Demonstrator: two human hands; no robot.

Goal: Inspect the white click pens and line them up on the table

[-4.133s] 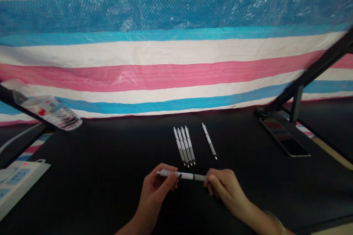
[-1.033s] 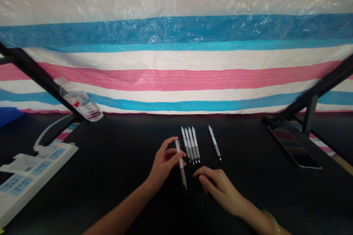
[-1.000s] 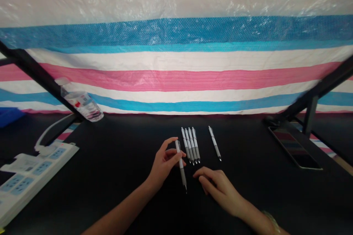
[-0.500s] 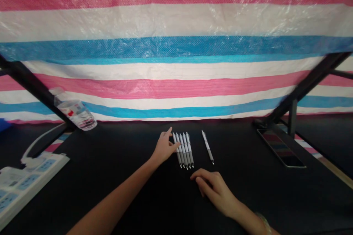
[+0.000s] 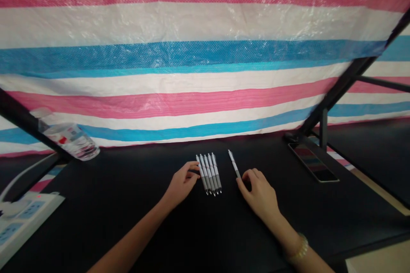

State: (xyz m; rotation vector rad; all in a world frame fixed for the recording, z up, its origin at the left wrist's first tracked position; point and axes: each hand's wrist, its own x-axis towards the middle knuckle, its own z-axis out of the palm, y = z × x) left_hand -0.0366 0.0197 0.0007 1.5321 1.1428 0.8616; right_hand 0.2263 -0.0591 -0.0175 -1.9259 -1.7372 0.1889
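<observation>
Several white-and-grey pens [image 5: 209,172] lie side by side in a row on the black table [image 5: 179,234], tips pointing toward me. At the row's left edge is my left hand [image 5: 182,182], its fingers apart and its fingertips against or just beside the outermost pen. A single pen of the same kind [image 5: 233,163] lies apart, to the right of the row. My right hand [image 5: 261,191] has its thumb and curled fingers closed at the grey grip end of that pen, hiding its tip. A beaded bracelet [image 5: 300,249] is on the right wrist.
A phone [image 5: 312,162] lies at the back right beside a black frame bar [image 5: 336,91]. At the back left, a tilted clear bottle [image 5: 75,140] leans by another bar. A white power strip [image 5: 35,217] sits at the left. Striped sheeting [image 5: 192,81] hangs behind the table.
My right hand has moved forward to the single pen and closed on its grip end. My left hand has drawn back from over the row to its left side. The view has turned slightly right.
</observation>
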